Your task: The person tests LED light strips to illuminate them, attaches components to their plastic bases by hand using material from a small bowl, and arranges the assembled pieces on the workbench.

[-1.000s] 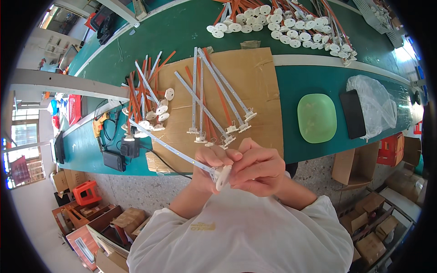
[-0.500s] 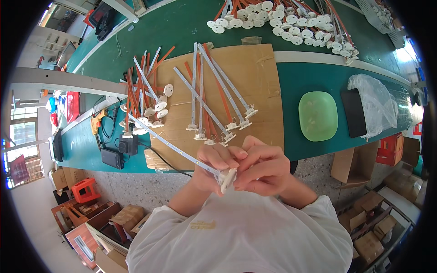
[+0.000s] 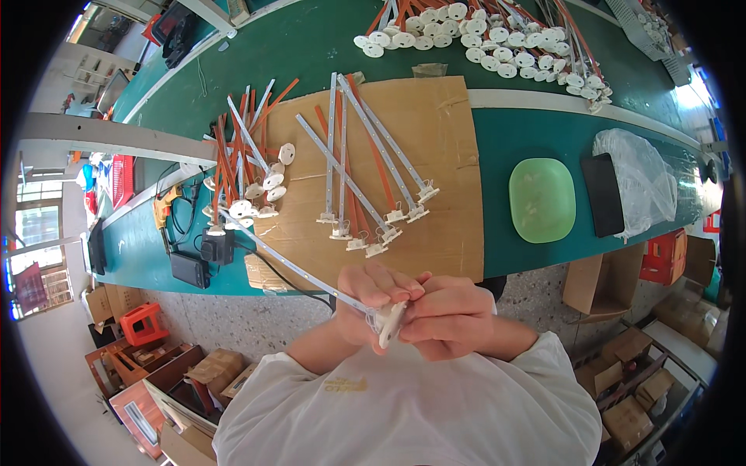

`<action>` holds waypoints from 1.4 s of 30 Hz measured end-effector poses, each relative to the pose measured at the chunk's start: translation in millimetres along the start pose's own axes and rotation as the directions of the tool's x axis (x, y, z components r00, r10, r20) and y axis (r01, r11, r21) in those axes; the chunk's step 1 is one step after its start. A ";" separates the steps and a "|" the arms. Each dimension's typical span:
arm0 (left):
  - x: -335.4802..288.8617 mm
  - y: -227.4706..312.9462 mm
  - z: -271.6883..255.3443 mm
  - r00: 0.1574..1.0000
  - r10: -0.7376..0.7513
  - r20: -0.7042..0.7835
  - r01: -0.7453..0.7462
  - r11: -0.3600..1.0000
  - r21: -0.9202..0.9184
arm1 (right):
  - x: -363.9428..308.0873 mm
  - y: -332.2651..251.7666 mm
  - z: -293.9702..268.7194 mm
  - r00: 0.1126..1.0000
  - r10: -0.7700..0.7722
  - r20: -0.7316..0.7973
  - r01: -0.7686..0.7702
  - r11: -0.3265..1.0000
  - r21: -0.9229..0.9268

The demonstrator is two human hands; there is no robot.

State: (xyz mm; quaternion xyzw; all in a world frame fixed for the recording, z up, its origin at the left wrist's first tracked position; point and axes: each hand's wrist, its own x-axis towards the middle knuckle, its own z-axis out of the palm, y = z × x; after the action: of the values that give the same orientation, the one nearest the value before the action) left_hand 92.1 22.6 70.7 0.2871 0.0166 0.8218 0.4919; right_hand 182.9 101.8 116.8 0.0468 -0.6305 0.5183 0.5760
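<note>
Close to my chest, my left hand [image 3: 364, 301] is closed round the lower end of a narrow white light strip [image 3: 289, 266] dotted along its length. The strip slants up and left toward the table. A white round end piece [image 3: 391, 323] with thin wires beside it shows edge-on between my hands. My right hand [image 3: 452, 314] pinches that end piece from the right; the fingertips hide the exact contact. Several similar strips [image 3: 343, 171], some orange-backed, lie fanned out on a brown cardboard sheet [image 3: 443, 171] just beyond my hands.
A bundle of strips with white discs [image 3: 273, 181] lies on the cardboard's left side, and a larger pile [image 3: 497, 37] sits at the back. To the right are a green tray [image 3: 542, 200], a black flat object [image 3: 603, 194] and a plastic bag [image 3: 645, 175]. Black adapters [image 3: 217, 246] and cables lie left.
Both hands have come down slightly toward my body, taking the strip and its end piece along. The strips on the cardboard have stayed put.
</note>
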 end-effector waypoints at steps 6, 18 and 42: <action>2.1 0.3 1.8 1.000 0.010 0.007 -0.010 1.000 0.029 | -5.4 2.2 4.1 0.997 -0.071 -0.016 0.069 0.993 -0.095; 8.2 9.9 3.8 0.999 -0.039 -0.025 0.042 0.985 0.165 | -17.2 1.1 -16.2 0.989 0.116 0.092 -0.117 0.993 0.003; 15.9 189.0 -10.4 0.843 0.460 -0.280 0.504 -0.494 0.708 | -5.1 26.0 -38.4 0.860 0.509 0.045 -0.443 0.787 -0.430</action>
State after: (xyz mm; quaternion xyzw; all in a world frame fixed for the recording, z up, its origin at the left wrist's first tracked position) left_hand -69.6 -59.2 127.8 0.3155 0.8618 0.3964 -0.0249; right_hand 193.6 138.2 89.5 -0.1930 -0.7586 0.4996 0.3711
